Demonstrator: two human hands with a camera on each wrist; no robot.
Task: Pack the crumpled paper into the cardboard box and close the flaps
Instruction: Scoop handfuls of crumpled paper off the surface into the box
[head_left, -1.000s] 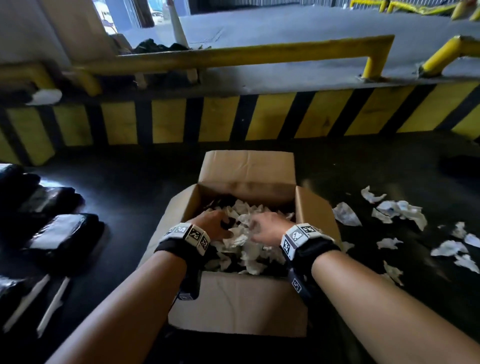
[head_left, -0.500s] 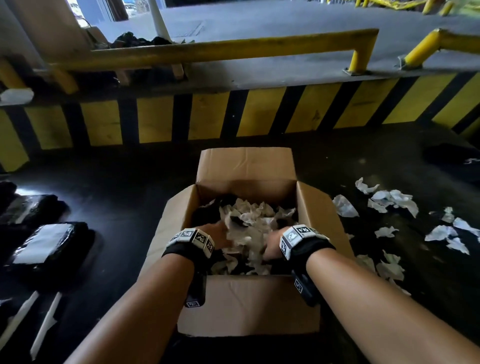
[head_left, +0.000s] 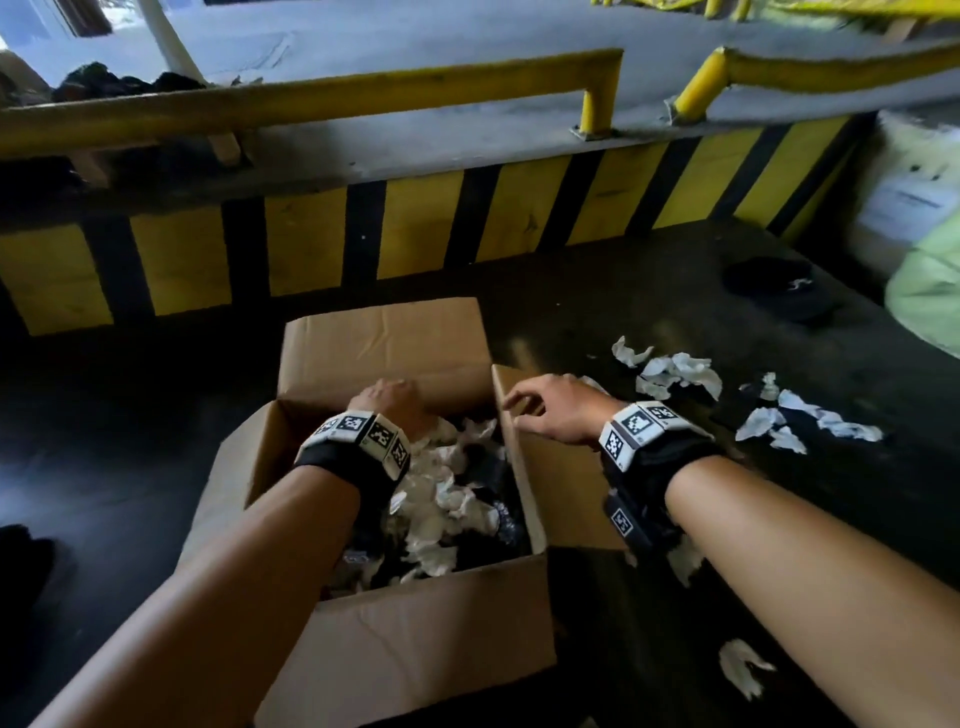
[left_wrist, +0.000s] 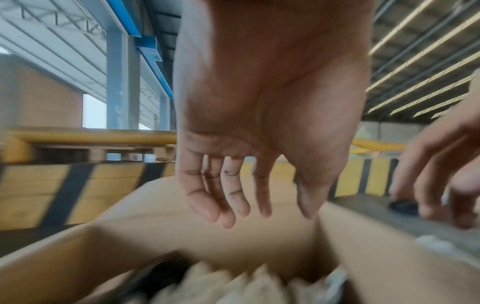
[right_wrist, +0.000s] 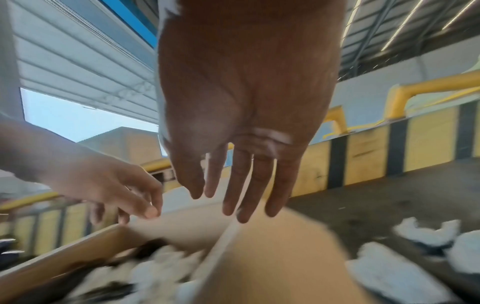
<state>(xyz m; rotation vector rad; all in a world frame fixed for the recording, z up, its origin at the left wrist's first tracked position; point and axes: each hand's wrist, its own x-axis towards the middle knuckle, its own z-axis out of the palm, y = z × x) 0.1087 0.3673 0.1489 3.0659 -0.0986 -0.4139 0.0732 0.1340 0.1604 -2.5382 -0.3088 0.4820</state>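
An open cardboard box (head_left: 415, 639) stands on the dark floor, holding crumpled white paper (head_left: 441, 499) mixed with dark items. My left hand (head_left: 387, 397) hovers over the box's far inner wall with fingers straight and empty; the left wrist view shows the left hand (left_wrist: 241, 197) above the far flap (left_wrist: 161, 205). My right hand (head_left: 545, 410) hangs over the top edge of the right flap (head_left: 506, 415), fingers loosely extended and holding nothing. In the right wrist view the right hand (right_wrist: 233, 197) is just above that flap's edge (right_wrist: 228, 232). The far flap (head_left: 384, 338) stands up.
Several loose crumpled paper pieces (head_left: 675, 371) lie on the floor right of the box, with another scrap (head_left: 743, 673) near my right forearm. A yellow-and-black striped kerb (head_left: 415, 234) and yellow rails (head_left: 311, 98) run behind. A pale green sack (head_left: 930, 291) sits at the far right.
Both hands have lifted out of the paper in the box. The left moved to the far wall, the right out over the right flap. The head view has swung right.
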